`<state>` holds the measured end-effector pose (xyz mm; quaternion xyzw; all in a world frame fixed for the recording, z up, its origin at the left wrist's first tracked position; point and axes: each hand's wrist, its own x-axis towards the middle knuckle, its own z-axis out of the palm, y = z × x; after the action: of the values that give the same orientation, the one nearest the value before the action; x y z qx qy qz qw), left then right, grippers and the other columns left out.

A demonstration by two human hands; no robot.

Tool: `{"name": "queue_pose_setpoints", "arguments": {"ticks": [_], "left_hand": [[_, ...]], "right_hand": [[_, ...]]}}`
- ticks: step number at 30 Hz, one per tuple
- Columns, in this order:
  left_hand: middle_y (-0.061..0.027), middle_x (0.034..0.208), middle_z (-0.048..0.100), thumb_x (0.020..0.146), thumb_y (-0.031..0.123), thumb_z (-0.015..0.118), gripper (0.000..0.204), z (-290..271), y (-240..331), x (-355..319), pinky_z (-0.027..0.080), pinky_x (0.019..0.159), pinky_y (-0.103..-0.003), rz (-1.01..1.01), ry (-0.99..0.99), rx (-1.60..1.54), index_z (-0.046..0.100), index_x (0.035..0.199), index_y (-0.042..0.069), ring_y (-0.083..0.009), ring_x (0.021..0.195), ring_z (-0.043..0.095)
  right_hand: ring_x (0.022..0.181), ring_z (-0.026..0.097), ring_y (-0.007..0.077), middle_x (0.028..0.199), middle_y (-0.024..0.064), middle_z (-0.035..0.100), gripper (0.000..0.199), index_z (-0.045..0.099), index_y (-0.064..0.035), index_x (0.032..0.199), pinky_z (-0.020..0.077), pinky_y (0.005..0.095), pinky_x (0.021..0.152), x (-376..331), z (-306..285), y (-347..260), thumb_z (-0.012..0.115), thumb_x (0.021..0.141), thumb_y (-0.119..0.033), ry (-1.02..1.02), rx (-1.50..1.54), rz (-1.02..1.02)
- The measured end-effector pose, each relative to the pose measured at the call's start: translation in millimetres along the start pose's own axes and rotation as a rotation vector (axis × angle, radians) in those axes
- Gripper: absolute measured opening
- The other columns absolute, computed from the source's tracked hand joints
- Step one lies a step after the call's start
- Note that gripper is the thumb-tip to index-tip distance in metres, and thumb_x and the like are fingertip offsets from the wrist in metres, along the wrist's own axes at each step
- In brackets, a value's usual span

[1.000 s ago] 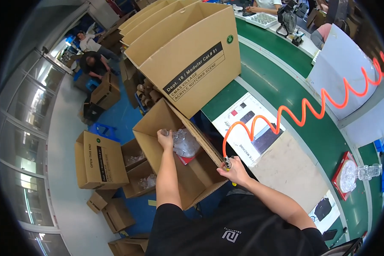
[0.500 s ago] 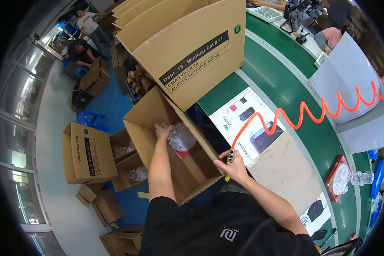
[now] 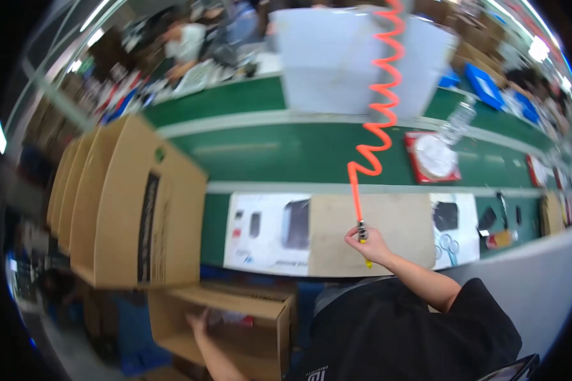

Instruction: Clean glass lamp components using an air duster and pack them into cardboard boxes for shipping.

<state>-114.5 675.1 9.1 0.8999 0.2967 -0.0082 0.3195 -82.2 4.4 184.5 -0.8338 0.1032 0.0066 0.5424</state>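
My left hand [image 3: 199,322] is down inside an open cardboard box [image 3: 260,346] at the lower left. Its fingers are apart, beside a clear plastic item with a red part [image 3: 243,320] lying in the box; blur hides the item's details. My right hand [image 3: 375,246] is closed round an air blow gun [image 3: 362,232] with a metal coupling and a yellow end. From it an orange coiled air hose [image 3: 356,197] rises to the top of the view. This hand hovers over a beige board [image 3: 337,219] on the bench.
Several nested open cartons [image 3: 121,222] stand at the left of the green bench [image 3: 254,155]. A clear plastic piece on a white round base [image 3: 436,157] sits on a red square at the right. Beyond stands a white panel [image 3: 327,63]. Dark small tools [image 3: 487,218] lie farther right.
My view has swung right toward the bench. My left hand's fingers have come off the clear plastic item, which stays in the box. My right hand still holds the air blow gun.
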Motion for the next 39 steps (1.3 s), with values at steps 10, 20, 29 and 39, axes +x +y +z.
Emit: {"name": "queue_pose_setpoints", "arguments": {"ticks": [10, 20, 29, 39], "left_hand": [[-0.0203, 0.128, 0.056, 0.099, 0.029, 0.046, 0.042, -140, 279, -84, 0.042, 0.098, -0.038, 0.291, -0.381, 0.612, 0.054, 0.128, 0.000, -0.0378, 0.120, 0.051], [-0.0214, 0.111, 0.063, 0.094, 0.020, 0.055, 0.035, -7, 586, -167, 0.048, 0.088, -0.039, 1.258, -0.539, 0.223, 0.057, 0.126, 0.008, -0.0328, 0.104, 0.060], [-0.0163, 0.115, 0.062, 0.088, 0.009, 0.058, 0.032, 236, 778, -268, 0.043, 0.095, -0.036, 1.631, -0.866, 0.129, 0.057, 0.120, 0.003, -0.0273, 0.112, 0.057], [-0.0215, 0.132, 0.045, 0.071, 0.024, 0.081, 0.080, 436, 921, -413, 0.038, 0.101, -0.038, 1.266, -0.955, -0.365, 0.035, 0.131, 0.000, -0.0275, 0.124, 0.045]], "right_hand": [[0.087, 0.061, 0.0320, 0.091, 0.0146, 0.064, 0.027, 0.065, -0.0047, 0.102, 0.0495, 0.0390, 0.077, -52, -83, 75, 0.068, 0.083, -0.023, 0.296, -0.131, 0.011], [0.095, 0.059, 0.0300, 0.101, 0.0104, 0.060, 0.024, 0.060, -0.0035, 0.100, 0.0479, 0.0383, 0.083, -57, -115, 107, 0.066, 0.081, -0.018, 0.311, -0.039, -0.188], [0.093, 0.060, 0.0269, 0.103, 0.0087, 0.059, 0.027, 0.059, -0.0037, 0.101, 0.0488, 0.0354, 0.081, -120, -180, 109, 0.070, 0.076, -0.008, 0.517, 0.052, -0.224], [0.089, 0.059, 0.0198, 0.097, 0.0107, 0.057, 0.025, 0.058, -0.0009, 0.103, 0.0471, 0.0294, 0.080, -168, -214, 85, 0.068, 0.080, -0.005, 0.930, 0.275, -0.121]]}}
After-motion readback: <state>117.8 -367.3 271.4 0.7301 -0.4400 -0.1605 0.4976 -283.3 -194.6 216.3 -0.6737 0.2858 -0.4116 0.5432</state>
